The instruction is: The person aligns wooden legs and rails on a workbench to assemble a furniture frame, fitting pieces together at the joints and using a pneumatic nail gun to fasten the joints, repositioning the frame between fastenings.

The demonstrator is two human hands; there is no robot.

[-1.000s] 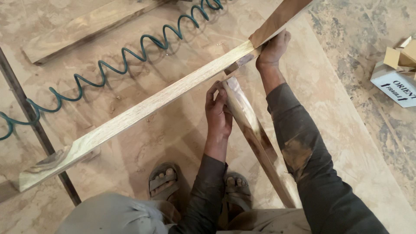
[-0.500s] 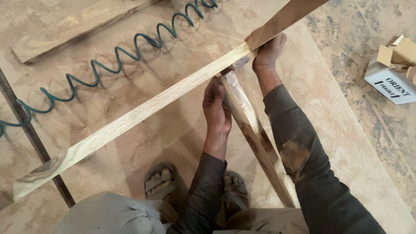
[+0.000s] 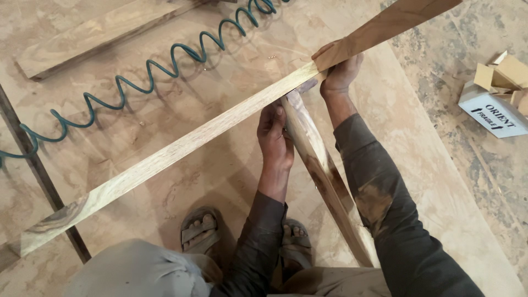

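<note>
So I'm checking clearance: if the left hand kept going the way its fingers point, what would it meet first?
Probably the long wooden slat crossing just above the left hand, near where the second slat meets it; depth is unclear.

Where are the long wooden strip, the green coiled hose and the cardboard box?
long wooden strip [image 3: 181, 146]: head view, on its pale upper face, mid-length.
green coiled hose [image 3: 148, 74]: head view, on a middle loop.
cardboard box [image 3: 492, 113]: head view, on its white printed side.
</note>
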